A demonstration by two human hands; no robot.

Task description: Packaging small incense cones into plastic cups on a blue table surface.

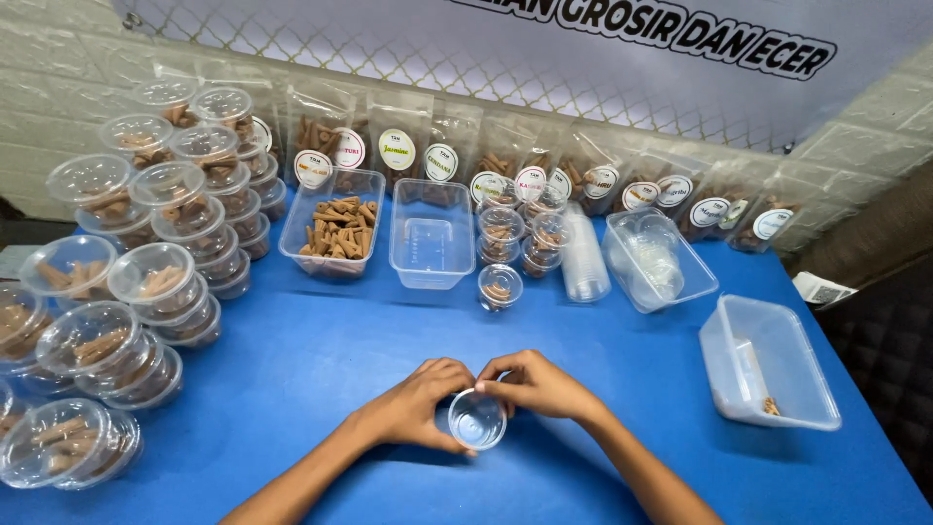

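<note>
- Blue counter [321, 360] runs up to a pale brick wall hung with a printed banner.
- Small clear cup [476, 420] sits on the counter near its front edge, empty.
- Left hand [418, 403] grips the cup's left rim, fingers closed on it.
- Right hand [535, 384] pinches the cup's right rim, closed on it too.
- Beyond the cup stands a clear tub of brown cones [335, 233]; just right of that, an empty tub [431, 233].
- Far left of the cup, lidded cups of cones [146, 282] stand stacked.

Small clear plastic cup [477, 420], empty, upright, on blue table
</note>
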